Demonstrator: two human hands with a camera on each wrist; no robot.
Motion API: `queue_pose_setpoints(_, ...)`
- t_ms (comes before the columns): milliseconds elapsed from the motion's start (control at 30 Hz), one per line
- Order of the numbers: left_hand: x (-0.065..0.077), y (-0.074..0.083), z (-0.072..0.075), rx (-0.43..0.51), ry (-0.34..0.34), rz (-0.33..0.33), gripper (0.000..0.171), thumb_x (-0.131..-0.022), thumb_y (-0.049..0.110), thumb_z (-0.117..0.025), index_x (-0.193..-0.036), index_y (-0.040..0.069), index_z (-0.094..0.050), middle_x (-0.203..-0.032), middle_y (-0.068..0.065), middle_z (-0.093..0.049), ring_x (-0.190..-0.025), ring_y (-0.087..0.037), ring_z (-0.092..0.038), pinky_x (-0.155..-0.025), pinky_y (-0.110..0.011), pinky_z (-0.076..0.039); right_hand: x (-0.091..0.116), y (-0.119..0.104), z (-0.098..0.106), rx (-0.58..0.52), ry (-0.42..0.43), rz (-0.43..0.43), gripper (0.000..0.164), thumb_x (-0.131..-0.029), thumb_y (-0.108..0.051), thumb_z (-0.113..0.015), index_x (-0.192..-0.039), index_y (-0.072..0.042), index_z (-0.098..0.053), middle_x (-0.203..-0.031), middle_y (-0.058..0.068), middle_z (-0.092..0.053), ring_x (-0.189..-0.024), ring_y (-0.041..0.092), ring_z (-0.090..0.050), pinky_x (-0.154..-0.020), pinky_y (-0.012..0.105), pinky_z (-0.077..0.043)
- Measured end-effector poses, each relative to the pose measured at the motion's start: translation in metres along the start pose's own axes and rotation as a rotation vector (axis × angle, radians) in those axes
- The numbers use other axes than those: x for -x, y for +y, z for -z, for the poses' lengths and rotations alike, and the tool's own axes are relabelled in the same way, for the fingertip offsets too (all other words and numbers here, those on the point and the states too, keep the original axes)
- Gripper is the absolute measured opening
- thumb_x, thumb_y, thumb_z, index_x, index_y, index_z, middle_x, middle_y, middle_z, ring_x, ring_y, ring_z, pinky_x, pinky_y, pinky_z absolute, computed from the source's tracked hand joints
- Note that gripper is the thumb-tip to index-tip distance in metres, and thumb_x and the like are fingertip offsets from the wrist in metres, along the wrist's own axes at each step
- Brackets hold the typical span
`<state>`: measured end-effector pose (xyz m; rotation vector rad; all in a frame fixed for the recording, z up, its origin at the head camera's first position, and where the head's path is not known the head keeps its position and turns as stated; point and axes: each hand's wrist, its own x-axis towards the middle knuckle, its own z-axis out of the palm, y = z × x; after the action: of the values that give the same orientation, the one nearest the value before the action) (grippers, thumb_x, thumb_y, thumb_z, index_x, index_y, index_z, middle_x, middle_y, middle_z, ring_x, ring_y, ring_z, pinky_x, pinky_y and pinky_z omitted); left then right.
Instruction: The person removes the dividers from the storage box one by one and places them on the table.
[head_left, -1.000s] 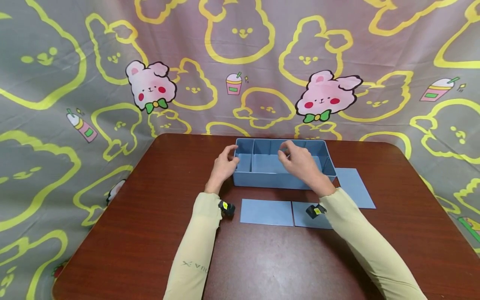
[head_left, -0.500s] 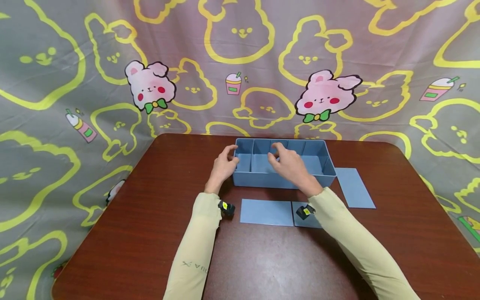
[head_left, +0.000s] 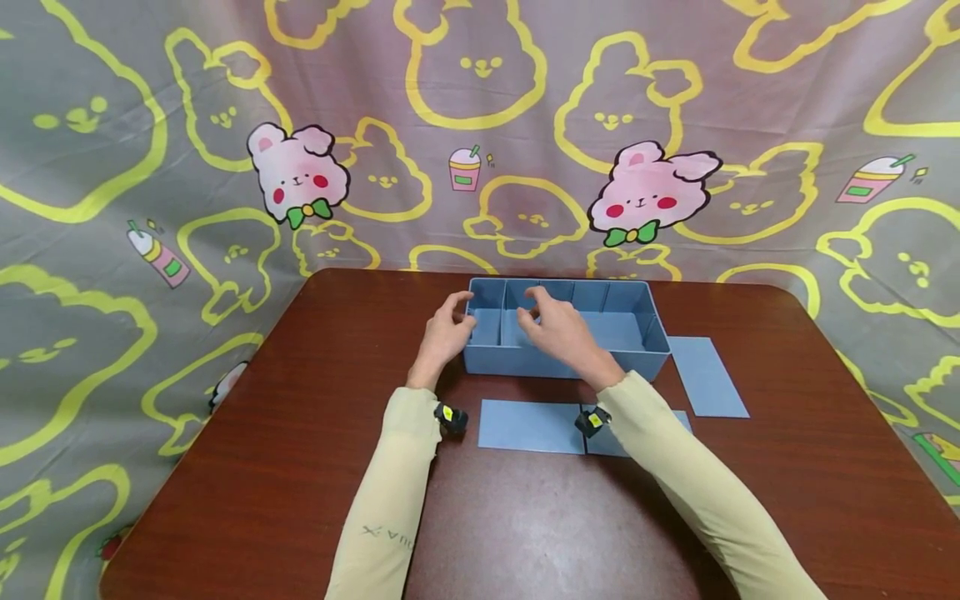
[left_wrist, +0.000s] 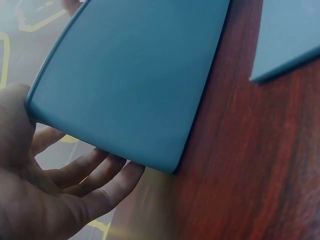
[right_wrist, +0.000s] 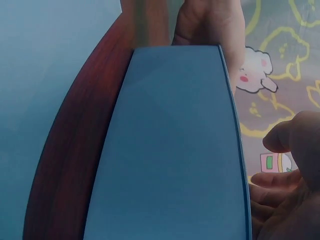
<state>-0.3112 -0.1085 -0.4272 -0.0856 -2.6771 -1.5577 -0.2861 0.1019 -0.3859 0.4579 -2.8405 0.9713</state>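
A blue divided box (head_left: 566,362) sits on the table, with an upright divider (head_left: 502,314) near its left end. My left hand (head_left: 446,333) grips the box's left end, thumb at the rim and fingers against the outer end wall; in the left wrist view the fingers (left_wrist: 100,185) lie along that wall. My right hand (head_left: 558,329) is over the box's open middle, thumb and forefinger bent and apart with nothing between them. In the right wrist view this hand (right_wrist: 287,185) shows beside the box's rim.
Flat blue panels (head_left: 531,426) lie side by side on the table before the box, one partly under my right wrist. Another panel (head_left: 708,377) lies at the box's right. A patterned curtain (head_left: 420,100) hangs behind the brown table (head_left: 300,467).
My right hand has moved left over the box, from its right half to near the middle, uncovering the right part. The left hand and box stay in place.
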Motion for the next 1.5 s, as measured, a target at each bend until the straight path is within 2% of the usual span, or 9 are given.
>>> queue_pose_setpoints(200,0.0,0.0,-0.001,0.003,0.007,-0.003,0.048,-0.093,0.023,-0.053,-0.14,0.028,-0.048,-0.095,-0.007,-0.059,-0.073,-0.022,-0.055,-0.063,-0.034,-0.043,-0.004,-0.006,-0.009,0.007,-0.035,-0.027,0.051,-0.099,-0.037,-0.05,-0.141,-0.008,-0.045,-0.111,0.012,-0.069,-0.07,0.018,-0.064,-0.06,0.033,-0.049)
queue_pose_setpoints(433,0.001,0.001,0.0,0.001,0.003,0.006,0.047,-0.094,0.023,-0.053,-0.14,0.029,-0.048,-0.097,-0.007,-0.06,-0.076,-0.022,-0.056,-0.065,-0.035,-0.044,-0.008,-0.006,-0.017,-0.015,-0.055,-0.052,0.055,-0.099,-0.041,-0.049,-0.143,-0.008,-0.042,-0.113,0.012,-0.068,-0.07,0.019,-0.065,-0.062,0.034,-0.051)
queue_pose_setpoints(767,-0.001,0.0,0.001,-0.043,0.024,-0.011,0.048,-0.092,0.022,-0.052,-0.139,0.029,-0.049,-0.095,-0.006,-0.062,-0.076,-0.021,-0.057,-0.067,-0.034,-0.043,-0.014,-0.008,-0.02,-0.049,-0.084,-0.082,0.059,-0.098,-0.045,-0.05,-0.144,-0.009,-0.041,-0.106,0.009,-0.07,-0.078,0.02,-0.068,-0.072,0.041,-0.054)
queue_pose_setpoints(933,-0.002,0.0,0.0,-0.053,0.028,-0.011,0.048,-0.092,0.021,-0.052,-0.139,0.03,-0.05,-0.094,-0.006,-0.062,-0.076,-0.021,-0.056,-0.068,-0.035,-0.043,-0.016,-0.01,-0.023,-0.065,-0.105,-0.08,0.064,-0.098,-0.047,-0.049,-0.148,-0.009,-0.035,-0.105,0.008,-0.07,-0.08,0.019,-0.068,-0.073,0.041,-0.055)
queue_pose_setpoints(1167,-0.001,0.001,-0.001,-0.046,0.021,0.006,0.047,-0.093,0.023,-0.052,-0.139,0.03,-0.049,-0.097,-0.006,-0.062,-0.078,-0.021,-0.057,-0.069,-0.035,-0.043,-0.019,-0.011,-0.027,-0.035,-0.12,-0.096,0.072,-0.095,-0.048,-0.055,-0.151,-0.008,-0.031,-0.093,0.006,-0.071,-0.07,0.017,-0.067,-0.07,0.039,-0.055)
queue_pose_setpoints(1333,-0.001,0.001,-0.001,-0.048,0.026,0.011,0.047,-0.093,0.023,-0.053,-0.139,0.031,-0.049,-0.097,-0.006,-0.062,-0.079,-0.021,-0.057,-0.07,-0.035,-0.043,-0.021,-0.01,-0.03,-0.014,-0.133,-0.111,0.077,-0.093,-0.05,-0.056,-0.152,-0.009,-0.029,-0.093,0.007,-0.071,-0.066,0.016,-0.066,-0.066,0.038,-0.054)
queue_pose_setpoints(1500,-0.001,0.002,-0.001,-0.041,0.025,0.007,0.048,-0.093,0.022,-0.053,-0.139,0.03,-0.049,-0.097,-0.007,-0.061,-0.077,-0.021,-0.056,-0.069,-0.035,-0.043,-0.021,-0.009,-0.033,0.031,-0.124,-0.115,0.081,-0.092,-0.051,-0.058,-0.153,-0.008,-0.028,-0.1,0.011,-0.071,-0.074,0.019,-0.069,-0.071,0.041,-0.056)
